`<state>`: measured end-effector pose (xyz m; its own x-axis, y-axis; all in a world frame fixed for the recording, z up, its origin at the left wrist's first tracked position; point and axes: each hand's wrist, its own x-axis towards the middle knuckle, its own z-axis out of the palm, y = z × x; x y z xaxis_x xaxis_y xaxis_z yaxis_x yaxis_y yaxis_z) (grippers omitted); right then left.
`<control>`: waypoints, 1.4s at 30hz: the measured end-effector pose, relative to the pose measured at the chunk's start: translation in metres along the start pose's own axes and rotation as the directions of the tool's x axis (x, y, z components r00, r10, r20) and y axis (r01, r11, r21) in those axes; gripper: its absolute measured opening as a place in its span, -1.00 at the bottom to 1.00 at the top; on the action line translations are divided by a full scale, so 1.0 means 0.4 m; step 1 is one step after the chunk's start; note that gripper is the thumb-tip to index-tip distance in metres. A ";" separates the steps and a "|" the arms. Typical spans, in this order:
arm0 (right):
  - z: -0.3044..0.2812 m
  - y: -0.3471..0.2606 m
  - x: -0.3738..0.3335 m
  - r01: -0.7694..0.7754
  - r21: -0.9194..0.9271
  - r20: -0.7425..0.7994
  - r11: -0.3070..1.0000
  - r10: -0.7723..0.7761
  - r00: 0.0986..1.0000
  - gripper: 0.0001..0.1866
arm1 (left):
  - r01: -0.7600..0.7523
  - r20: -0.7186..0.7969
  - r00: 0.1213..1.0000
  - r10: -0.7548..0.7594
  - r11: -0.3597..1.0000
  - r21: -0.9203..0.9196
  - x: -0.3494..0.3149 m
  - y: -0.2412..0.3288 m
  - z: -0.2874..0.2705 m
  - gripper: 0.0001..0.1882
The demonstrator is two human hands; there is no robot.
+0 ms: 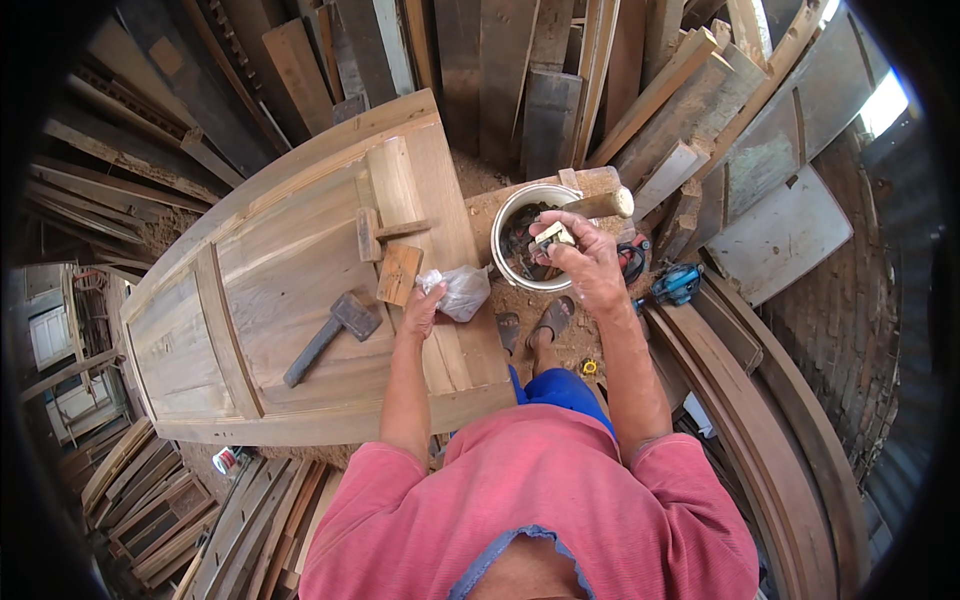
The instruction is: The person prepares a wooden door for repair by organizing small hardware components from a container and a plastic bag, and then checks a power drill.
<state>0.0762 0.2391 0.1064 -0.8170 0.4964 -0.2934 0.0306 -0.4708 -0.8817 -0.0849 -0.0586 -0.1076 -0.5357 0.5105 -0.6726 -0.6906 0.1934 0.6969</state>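
My left hand (420,312) is closed around the gathered neck of a whitish see-through plastic bag (463,293), just above a panelled wooden door (290,290) that lies flat. What fills the bag cannot be made out. Over a white bucket (497,250), my right hand (592,265) pinches a small pale yellowish piece (552,236) between thumb and fingers; its exact kind is unclear. Dark odds and ends fill the bucket, partly hidden by that hand. A tool with a thick wooden handle (612,204) lies across its rim.
On the door lie a dark mallet (352,316), a wooden block (400,275) and a T-shaped wooden piece (369,236). Blue power tool (676,284) rests at right by long boards (760,420). Stacked planks (505,70) line the back. A yellow tape measure (589,367) is on the ground.
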 end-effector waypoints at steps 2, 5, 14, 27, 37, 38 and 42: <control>0.003 0.002 -0.001 -0.008 0.036 -0.008 0.999 0.009 1.000 -0.61 | -0.003 -0.004 1.000 0.003 1.000 0.001 -0.002 0.001 -0.001 -0.42; -0.001 0.005 0.000 -0.017 0.059 -0.006 0.998 0.017 1.000 -0.58 | -0.013 -0.013 1.000 0.013 1.000 0.002 -0.008 0.012 0.016 -0.43; -0.021 -0.076 0.010 -0.113 -0.221 -0.130 0.969 0.085 0.988 -0.66 | -0.016 -0.006 1.000 0.016 1.000 0.004 -0.012 0.013 0.014 -0.54; 0.032 0.154 0.220 0.093 -0.993 0.024 -0.066 0.674 0.738 -0.59 | 0.003 -0.001 1.000 -0.003 1.000 -0.008 -0.011 0.015 0.018 -0.58; -0.032 0.290 0.232 0.090 -0.996 0.081 0.007 0.511 0.856 -0.66 | -0.019 0.002 1.000 0.019 1.000 -0.007 -0.014 0.014 0.017 -0.53; -0.025 0.275 0.224 0.085 -0.996 0.078 0.008 0.482 0.873 -0.67 | -0.013 0.008 1.000 0.013 1.000 -0.006 -0.018 0.016 0.014 -0.54; -0.023 0.188 0.209 0.079 -0.996 0.047 -0.047 0.471 0.881 -0.68 | 0.010 0.007 1.000 -0.010 1.000 0.006 -0.019 0.027 0.031 -0.57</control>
<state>0.0154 0.2519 0.0121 -0.7323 0.1808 -0.6565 0.5079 0.7873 -0.3497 -0.0822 -0.0499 -0.0918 -0.5252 0.5142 -0.6781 -0.6934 0.2033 0.6913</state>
